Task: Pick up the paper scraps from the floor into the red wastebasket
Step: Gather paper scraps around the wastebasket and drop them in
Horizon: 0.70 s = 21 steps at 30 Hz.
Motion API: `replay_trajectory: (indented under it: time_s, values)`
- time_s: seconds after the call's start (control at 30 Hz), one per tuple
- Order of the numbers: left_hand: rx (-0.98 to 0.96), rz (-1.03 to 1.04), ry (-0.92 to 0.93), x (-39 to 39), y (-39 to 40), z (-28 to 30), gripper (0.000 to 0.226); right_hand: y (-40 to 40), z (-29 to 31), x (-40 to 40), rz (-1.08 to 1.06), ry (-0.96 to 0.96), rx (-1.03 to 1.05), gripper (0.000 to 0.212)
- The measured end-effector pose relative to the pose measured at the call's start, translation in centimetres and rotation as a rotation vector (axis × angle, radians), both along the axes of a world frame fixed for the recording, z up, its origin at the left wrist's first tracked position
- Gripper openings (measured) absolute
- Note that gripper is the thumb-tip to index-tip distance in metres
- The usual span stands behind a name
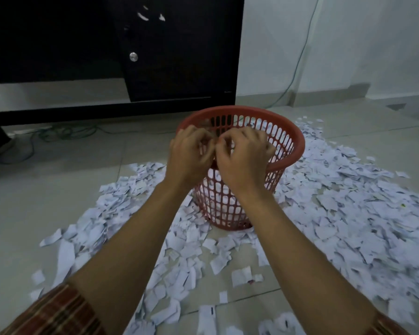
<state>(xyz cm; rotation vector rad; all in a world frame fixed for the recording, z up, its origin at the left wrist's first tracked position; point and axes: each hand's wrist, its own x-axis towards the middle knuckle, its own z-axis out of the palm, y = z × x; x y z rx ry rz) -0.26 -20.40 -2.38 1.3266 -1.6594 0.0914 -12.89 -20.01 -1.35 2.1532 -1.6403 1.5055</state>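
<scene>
- Up over the basket (286, 139), two hands meet, side by side, fingertips close together.
- Left hand (189, 153) has its fingers curled in. I cannot tell if it holds any paper.
- Right hand (242, 158) has curled fingers too. Something small may be pinched between the hands, but it is too blurry to be sure.
- Both hands are at the near side of the basket's rim.
- The basket is red, with holes all around its wall. It stands upright on the floor (22, 213).
- White paper shows through the holes, so some paper is inside.
- Scraps (348, 213) lie all around the basket. The thickest heap is on the right, and more lie on the left and in front.
- Both arms are bare, with checked sleeves (58, 313) pushed up near the bottom of the view.
- A dark cabinet (174, 49) stands behind the basket.
- A green cable (65, 132) lies on the floor by the cabinet.
</scene>
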Motion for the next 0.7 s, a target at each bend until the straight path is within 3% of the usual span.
replay_trajectory:
  time_s: [0.13, 0.23, 0.33, 0.47, 0.7]
  values:
    - [-0.031, -0.021, 0.060, 1.1, 3.1, -3.0, 0.010, 3.0, -2.6, 3.0, 0.176, -0.161, -0.263, 0.015]
    - [-0.018, 0.034, 0.085, 2.8, 4.7, -5.3, 0.004, 4.6, -5.9, 3.9, 0.316, -0.166, -0.275, 0.009]
    - [0.025, 0.170, 0.107, 5.0, 6.0, -8.1, 0.011, 5.8, -10.4, 4.0, 0.379, -0.094, -0.105, 0.008]
    - [0.264, 0.262, 0.035, 7.5, 8.5, -12.7, 0.013, 7.6, -17.2, 3.4, 0.427, 0.053, 0.226, 0.019]
    - [0.509, 0.053, -0.313, 7.6, 12.6, -17.7, 0.032, 12.2, -22.9, 0.2, 0.664, 0.543, 0.442, 0.047]
